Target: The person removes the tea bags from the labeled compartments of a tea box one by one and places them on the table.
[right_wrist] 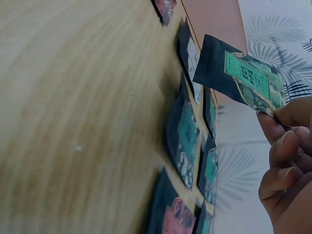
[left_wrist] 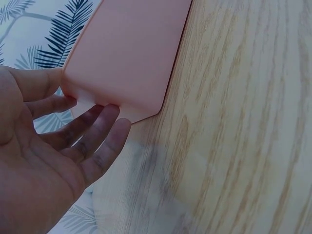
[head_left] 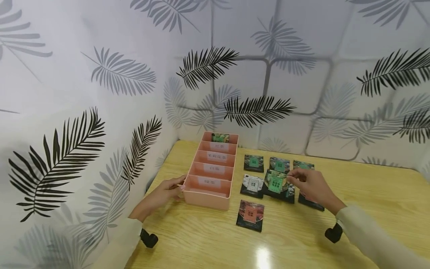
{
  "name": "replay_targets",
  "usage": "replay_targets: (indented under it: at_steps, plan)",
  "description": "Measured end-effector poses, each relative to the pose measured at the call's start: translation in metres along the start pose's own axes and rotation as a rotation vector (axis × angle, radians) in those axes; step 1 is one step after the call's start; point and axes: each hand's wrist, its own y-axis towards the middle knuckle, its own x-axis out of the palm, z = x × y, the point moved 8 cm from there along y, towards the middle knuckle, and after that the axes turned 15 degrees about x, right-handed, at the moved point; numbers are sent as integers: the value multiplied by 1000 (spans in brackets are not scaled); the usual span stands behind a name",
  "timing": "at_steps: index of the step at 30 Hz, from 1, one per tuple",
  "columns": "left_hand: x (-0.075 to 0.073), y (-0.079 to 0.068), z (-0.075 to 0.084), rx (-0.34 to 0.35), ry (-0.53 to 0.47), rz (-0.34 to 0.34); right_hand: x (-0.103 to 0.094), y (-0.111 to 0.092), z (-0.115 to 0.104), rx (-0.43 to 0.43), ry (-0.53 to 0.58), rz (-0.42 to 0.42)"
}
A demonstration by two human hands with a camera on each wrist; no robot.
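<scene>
At the front left corner of a long pink divided box (head_left: 206, 200), my left hand (head_left: 164, 191) grips the wall between thumb and fingers. In the left wrist view the fingertips (left_wrist: 111, 113) touch the box's smooth outer face. My right hand (head_left: 312, 186) pinches one edge of a black sachet with a green label (right_wrist: 248, 73). That sachet is raised above others on the table and partly covers one with a teal label (right_wrist: 186, 134). A similar green sachet (head_left: 220, 138) stands in the box's rearmost compartment. White paper labels mark the dividers.
Right of the box, sachets lie in rows on the wooden table (head_left: 201, 239): green-labelled ones (head_left: 254, 163) at the back, a white-labelled one (head_left: 252, 185) in the middle, a red-labelled one (head_left: 250, 215) nearest. Leaf-patterned walls (head_left: 151, 45) bound the back and left.
</scene>
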Motion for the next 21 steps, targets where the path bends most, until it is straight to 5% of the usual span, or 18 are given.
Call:
replay_targets:
  at_steps: [21]
  plan:
    - [0,-1,1,-10,17,-3,23,-49,32,105,129,-146]
